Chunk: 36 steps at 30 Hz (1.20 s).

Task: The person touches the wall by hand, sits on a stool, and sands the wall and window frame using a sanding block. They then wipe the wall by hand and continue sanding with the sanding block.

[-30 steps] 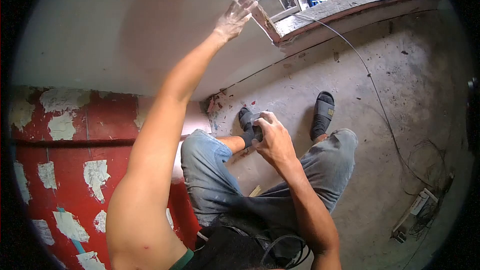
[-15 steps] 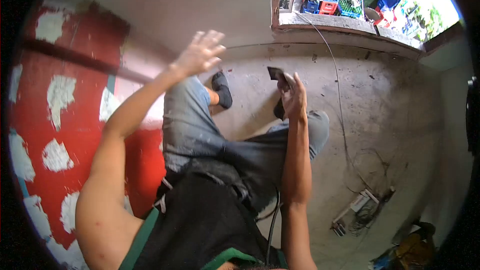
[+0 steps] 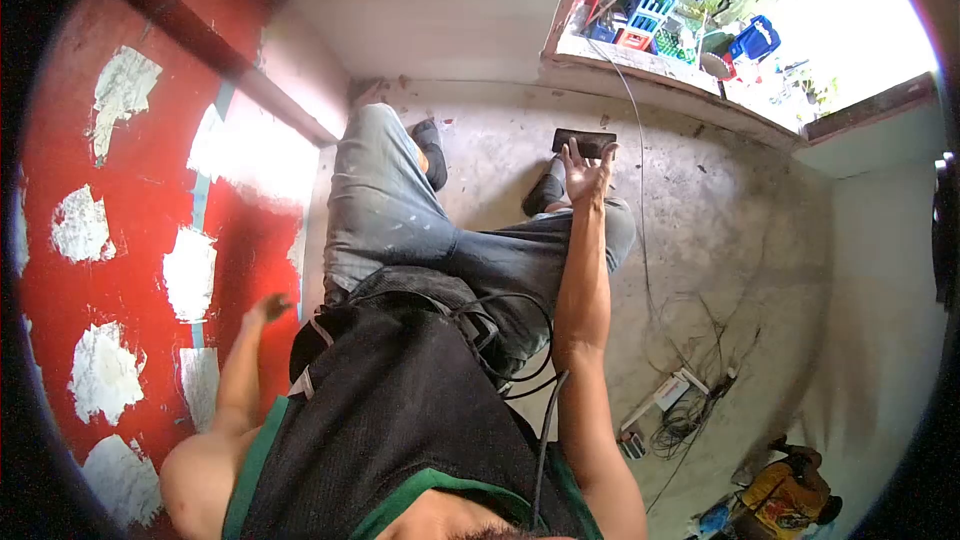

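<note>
My right hand [image 3: 588, 178] is raised over my right lower leg, fingers up and palm showing. It grips a dark, flat rectangular piece [image 3: 584, 143] along its lower edge; the broad dark face is turned toward me. My left hand [image 3: 268, 308] hangs low at my left side, close by the red wall [image 3: 250, 250] with its white filler patches [image 3: 188, 275]. Its fingers are small, dark and smeared in this view.
A window ledge [image 3: 660, 70] is at the upper right, with colored crates [image 3: 648, 10] beyond it. A cable [image 3: 643, 200] runs down the dusty floor to a white power strip [image 3: 672, 392] and tangled wires [image 3: 690, 425]. A yellow-orange bundle [image 3: 780, 495] lies lower right.
My left hand has dropped from over my left knee to low beside the wall. The dark piece in my right hand has turned from edge-on to broad face. The view has shifted.
</note>
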Motion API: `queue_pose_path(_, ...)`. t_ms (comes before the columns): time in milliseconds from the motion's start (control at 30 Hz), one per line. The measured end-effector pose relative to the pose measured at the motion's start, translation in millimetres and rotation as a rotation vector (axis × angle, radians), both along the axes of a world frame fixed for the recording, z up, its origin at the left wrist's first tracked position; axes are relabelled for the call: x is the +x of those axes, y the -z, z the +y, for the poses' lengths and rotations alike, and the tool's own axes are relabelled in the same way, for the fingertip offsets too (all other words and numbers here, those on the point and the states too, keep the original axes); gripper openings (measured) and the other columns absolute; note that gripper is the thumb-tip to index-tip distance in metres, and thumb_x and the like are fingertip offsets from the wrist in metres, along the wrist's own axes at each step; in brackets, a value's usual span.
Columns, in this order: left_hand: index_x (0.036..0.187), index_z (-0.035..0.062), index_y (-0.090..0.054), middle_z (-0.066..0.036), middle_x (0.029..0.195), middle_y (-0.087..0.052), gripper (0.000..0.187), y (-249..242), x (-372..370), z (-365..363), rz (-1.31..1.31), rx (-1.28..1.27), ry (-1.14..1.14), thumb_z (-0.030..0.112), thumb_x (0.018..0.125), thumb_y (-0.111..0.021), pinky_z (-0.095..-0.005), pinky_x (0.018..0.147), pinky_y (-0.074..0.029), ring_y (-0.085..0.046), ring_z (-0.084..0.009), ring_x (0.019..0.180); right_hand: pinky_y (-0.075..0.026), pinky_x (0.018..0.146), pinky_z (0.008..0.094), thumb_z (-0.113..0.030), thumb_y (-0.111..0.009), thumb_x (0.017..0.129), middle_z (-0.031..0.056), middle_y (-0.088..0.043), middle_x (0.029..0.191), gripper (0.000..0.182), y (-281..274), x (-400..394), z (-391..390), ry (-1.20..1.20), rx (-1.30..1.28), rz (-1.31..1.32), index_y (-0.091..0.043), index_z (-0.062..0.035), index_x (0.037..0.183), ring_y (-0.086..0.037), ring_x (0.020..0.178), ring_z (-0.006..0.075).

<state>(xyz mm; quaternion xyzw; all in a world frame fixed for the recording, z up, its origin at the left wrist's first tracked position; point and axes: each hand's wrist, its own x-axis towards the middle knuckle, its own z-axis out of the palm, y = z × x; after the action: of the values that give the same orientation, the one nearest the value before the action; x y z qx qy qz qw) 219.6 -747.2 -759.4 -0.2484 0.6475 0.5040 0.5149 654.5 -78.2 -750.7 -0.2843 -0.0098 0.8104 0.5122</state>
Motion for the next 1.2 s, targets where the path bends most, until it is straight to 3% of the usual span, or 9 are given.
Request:
queue_pose_path(33, 0.14, 0.0031, -0.048, -0.009, 0.136, -0.059, 0.043, 1.5, 12.8, -10.8, 0.061, -0.089, 0.271, 0.019, 0.101, -0.04, -0.0403, 0.106, -0.046, -0.058, -0.03, 0.121, -0.048, 0.104, 0.05, -0.055, -0.072, 0.082, 0.0242, -0.028, 0.147, 0.096, 1.4, 0.3, -1.4, -0.014, 0.03, -0.05, -0.025, -0.0047, 0.15, -0.046, 0.132, 0.0399)
queue_pose_path(100, 0.138, 0.0051, -0.05, -0.009, 0.134, -0.06, 0.041, 6.7, 27.0, -16.9, 0.483, -0.417, 1.467, 0.02, 0.101, -0.041, -0.04, 0.106, -0.045, -0.058, -0.0287, 0.121, -0.052, 0.1, 0.0458, -0.05, -0.07, 0.086, 0.025, -0.033, 0.143, 0.084, 2.1, -2.9, -5.2, -0.042, 0.09, -0.147, -0.033, -0.0067, 0.147, -0.051, 0.128, 0.0393)
queue_pose_path(133, 0.137, 0.006, -0.051, -0.009, 0.133, -0.06, 0.04, 10.0, 34.0, -17.9, 0.514, -0.42, 1.562, 0.021, 0.101, -0.042, -0.0398, 0.106, -0.045, -0.058, -0.028, 0.12, -0.056, 0.095, 0.0413, -0.045, -0.068, 0.09, 0.0251, -0.042, 0.137, 0.076, 0.5, -3.5, -5.4, -0.025, 0.057, -0.143, -0.035, -0.0025, 0.144, -0.058, 0.12, 0.0385)
queue_pose_path(400, 0.127, 0.0138, -0.059, -0.008, 0.127, -0.063, 0.033, 24.3, 13.0, 18.3, 0.746, -0.344, 1.821, 0.027, 0.1, -0.047, -0.0383, 0.107, -0.043, -0.058, -0.0229, 0.117, -0.056, 0.089, 0.0404, -0.041, -0.066, 0.093, 0.0221, -0.06, 0.121, 0.059, 7.7, -0.5, 2.1, 0.029, -0.029, -0.182, -0.048, -0.0011, 0.132, -0.063, 0.113, 0.0369)
queue_pose_path(533, 0.123, 0.0177, -0.063, -0.007, 0.123, -0.065, 0.03, 17.3, -24.6, 75.4, 1.269, -0.161, 2.002, 0.03, 0.099, -0.049, -0.0375, 0.107, -0.042, -0.058, -0.0203, 0.116, -0.056, 0.089, 0.0396, -0.041, -0.064, 0.095, 0.02, -0.062, 0.119, 0.056, 7.0, 2.0, 1.1, 0.055, -0.017, -0.235, -0.05, 0.0, 0.129, -0.064, 0.111, 0.0361)
queue_pose_path(633, 0.134, 0.0143, -0.057, -0.016, 0.129, -0.063, 0.049, 22.8, -54.8, 111.2, 0.718, -0.122, 1.328, 0.044, 0.095, -0.057, -0.0416, 0.101, -0.048, -0.061, -0.032, 0.118, -0.056, 0.089, 0.0397, -0.041, -0.064, 0.095, 0.0185, -0.063, 0.117, 0.054, 8.0, 4.5, -1.2, 0.086, 0.013, -0.229, -0.052, -0.0004, 0.128, -0.064, 0.109, 0.0351)
queue_pose_path(767, 0.137, 0.0131, -0.055, -0.018, 0.133, -0.06, 0.052, -39.8, -18.5, 173.6, 0.893, -0.277, 1.541, 0.044, 0.095, -0.057, -0.0446, 0.103, -0.046, -0.058, -0.0344, 0.123, -0.055, 0.091, 0.0411, -0.041, -0.063, 0.096, 0.0177, -0.063, 0.117, 0.051, 7.0, 8.4, -1.8, 0.135, -0.011, -0.165, -0.053, -0.0022, 0.127, -0.064, 0.107, 0.0344)
queue_pose_path(967, 0.136, 0.0126, -0.056, -0.018, 0.129, -0.062, 0.054, 30.6, -41.7, 148.6, 0.961, -0.081, 1.696, 0.048, 0.095, -0.057, -0.0443, 0.103, -0.046, -0.059, -0.033, 0.12, -0.059, 0.085, 0.0433, -0.037, -0.066, 0.094, 0.0146, -0.068, 0.106, 0.044, 21.6, 7.6, 6.9, 0.146, -0.053, -0.042, -0.061, -0.0011, 0.118, -0.068, 0.094, 0.0311)
queue_pose_path(1200, 0.136, 0.0064, -0.054, -0.019, 0.134, -0.059, 0.062, 23.5, -7.8, 110.0, 0.775, -0.254, 1.686, 0.053, 0.094, -0.054, -0.0455, 0.106, -0.043, -0.057, -0.0358, 0.123, -0.059, 0.082, 0.0415, -0.039, -0.066, 0.094, 0.0114, -0.068, 0.107, 0.043, 4.1, 3.2, 0.6, 0.106, -0.102, -0.122, -0.061, -0.0028, 0.117, -0.068, 0.094, 0.0323)
